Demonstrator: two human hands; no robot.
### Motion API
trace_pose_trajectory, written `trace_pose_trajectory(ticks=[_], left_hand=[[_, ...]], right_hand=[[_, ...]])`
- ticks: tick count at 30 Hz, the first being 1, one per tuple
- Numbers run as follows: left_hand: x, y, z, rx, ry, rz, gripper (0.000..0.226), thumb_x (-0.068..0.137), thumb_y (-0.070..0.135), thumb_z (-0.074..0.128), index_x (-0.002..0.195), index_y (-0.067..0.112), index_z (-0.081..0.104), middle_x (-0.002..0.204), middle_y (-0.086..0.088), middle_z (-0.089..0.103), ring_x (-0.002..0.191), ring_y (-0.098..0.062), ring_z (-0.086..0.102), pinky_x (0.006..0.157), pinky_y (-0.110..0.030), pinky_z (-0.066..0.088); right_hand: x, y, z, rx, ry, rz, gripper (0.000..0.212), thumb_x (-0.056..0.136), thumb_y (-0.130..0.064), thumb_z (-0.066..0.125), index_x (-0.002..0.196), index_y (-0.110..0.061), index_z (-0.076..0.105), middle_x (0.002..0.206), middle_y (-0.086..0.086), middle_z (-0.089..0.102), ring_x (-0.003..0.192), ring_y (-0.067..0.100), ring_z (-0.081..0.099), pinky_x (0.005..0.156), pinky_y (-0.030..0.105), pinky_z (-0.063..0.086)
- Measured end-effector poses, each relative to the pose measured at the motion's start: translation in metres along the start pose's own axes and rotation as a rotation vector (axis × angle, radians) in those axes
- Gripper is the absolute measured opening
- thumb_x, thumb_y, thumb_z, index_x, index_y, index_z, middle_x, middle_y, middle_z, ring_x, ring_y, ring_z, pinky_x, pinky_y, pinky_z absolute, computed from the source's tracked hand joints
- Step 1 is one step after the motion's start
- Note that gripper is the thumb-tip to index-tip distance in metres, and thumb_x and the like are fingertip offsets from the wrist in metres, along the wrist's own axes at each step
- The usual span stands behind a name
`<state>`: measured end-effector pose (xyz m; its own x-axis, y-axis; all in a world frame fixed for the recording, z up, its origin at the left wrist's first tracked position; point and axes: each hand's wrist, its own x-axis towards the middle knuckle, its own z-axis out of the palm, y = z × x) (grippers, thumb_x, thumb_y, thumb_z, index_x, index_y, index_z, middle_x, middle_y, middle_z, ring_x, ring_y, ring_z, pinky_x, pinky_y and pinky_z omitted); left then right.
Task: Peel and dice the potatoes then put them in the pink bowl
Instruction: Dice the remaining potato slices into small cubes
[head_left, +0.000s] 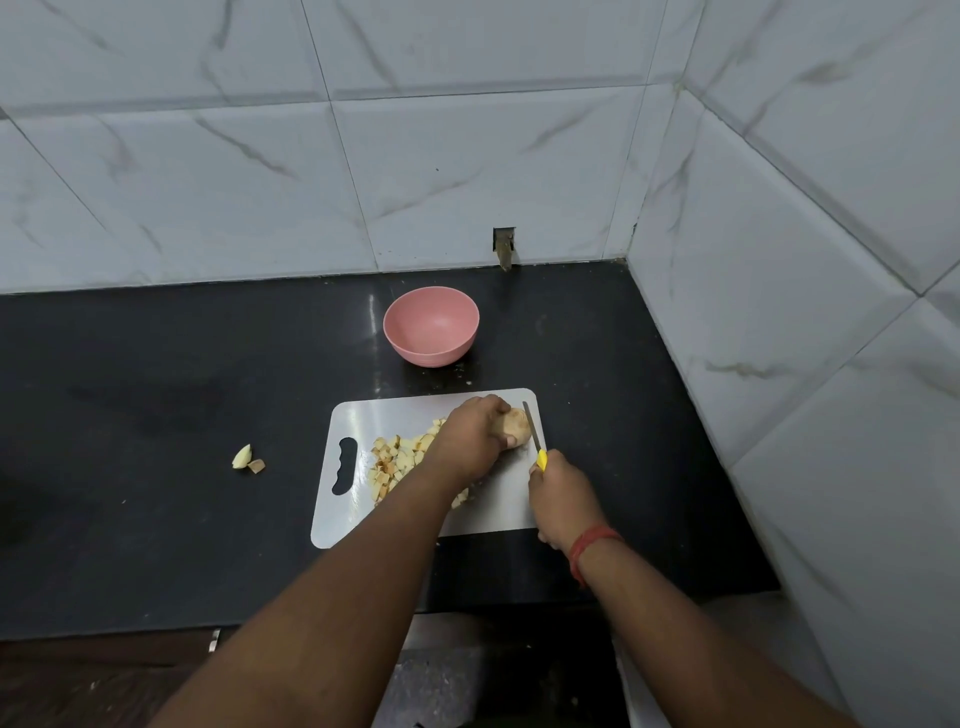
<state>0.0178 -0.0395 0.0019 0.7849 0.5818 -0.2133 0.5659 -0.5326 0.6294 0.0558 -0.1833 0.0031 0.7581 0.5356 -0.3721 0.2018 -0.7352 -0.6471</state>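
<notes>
We see the left hand (470, 435) curled over a whole potato (514, 427) at the far right corner of the white cutting board (498, 512), its fingers clamped around the potato's left end so that only the rounded right end shows beyond the fingertips. Just past that exposed end stands the knife (533, 432), its blade touching or almost touching the potato's right side (we cannot tell whether it has entered the flesh). The right hand (561, 499) grips the knife's yellow handle, fingers wrapped tightly around it, with a red thread band (589, 548) on the wrist behind.

Beneath and to the left of the left wrist lies a heap of diced potato (397, 460) on the board, some pieces showing brown skin. The pink bowl (431, 326) sits on the black counter (156, 415) beyond the fingers of the left hand, apart from the board, and its inside shows no pieces. Well to the left of both hands, two potato scraps (247, 459) lie on the counter, touching each other.
</notes>
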Motion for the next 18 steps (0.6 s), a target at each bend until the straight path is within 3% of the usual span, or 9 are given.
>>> trace_pose_trajectory(ticks=[2, 7, 13, 18], left_hand=[[0.0, 0.001, -0.001, -0.01, -0.002, -0.007, 0.048, 0.088, 0.016, 0.074, 0.133, 0.022, 0.059, 0.128, -0.004, 0.06, 0.11, -0.022, 0.056, 0.089, -0.029, 0.047], [0.003, 0.0, -0.001, -0.011, 0.004, -0.011, 0.048, 0.087, 0.014, 0.076, 0.132, 0.022, 0.062, 0.128, -0.005, 0.06, 0.109, -0.021, 0.056, 0.085, -0.024, 0.042], [0.005, 0.002, -0.005, 0.036, -0.023, 0.002, 0.047, 0.085, 0.013, 0.076, 0.13, 0.023, 0.065, 0.129, -0.004, 0.061, 0.108, -0.024, 0.061, 0.092, -0.029, 0.051], [0.004, 0.001, -0.003, 0.087, -0.007, 0.039, 0.045, 0.086, 0.01, 0.071, 0.13, 0.019, 0.064, 0.127, -0.005, 0.06, 0.11, -0.026, 0.059, 0.094, -0.032, 0.051]], right_hand=[[-0.001, -0.001, 0.001, -0.043, 0.005, -0.01, 0.021, 0.101, -0.022, 0.035, 0.106, -0.008, 0.049, 0.098, 0.013, 0.06, 0.08, 0.032, 0.065, 0.068, 0.045, 0.058], [-0.001, -0.003, 0.003, -0.121, -0.005, 0.001, 0.02, 0.1, -0.016, 0.033, 0.111, -0.006, 0.046, 0.101, 0.015, 0.06, 0.083, 0.033, 0.065, 0.07, 0.043, 0.057], [0.004, -0.004, 0.004, -0.168, -0.055, 0.044, 0.021, 0.095, -0.008, 0.037, 0.114, -0.006, 0.044, 0.103, 0.016, 0.06, 0.081, 0.032, 0.064, 0.057, 0.031, 0.047], [0.011, -0.009, 0.004, -0.229, -0.124, 0.096, 0.026, 0.092, -0.004, 0.042, 0.118, -0.006, 0.042, 0.085, 0.008, 0.051, 0.076, 0.027, 0.059, 0.045, 0.026, 0.036]])
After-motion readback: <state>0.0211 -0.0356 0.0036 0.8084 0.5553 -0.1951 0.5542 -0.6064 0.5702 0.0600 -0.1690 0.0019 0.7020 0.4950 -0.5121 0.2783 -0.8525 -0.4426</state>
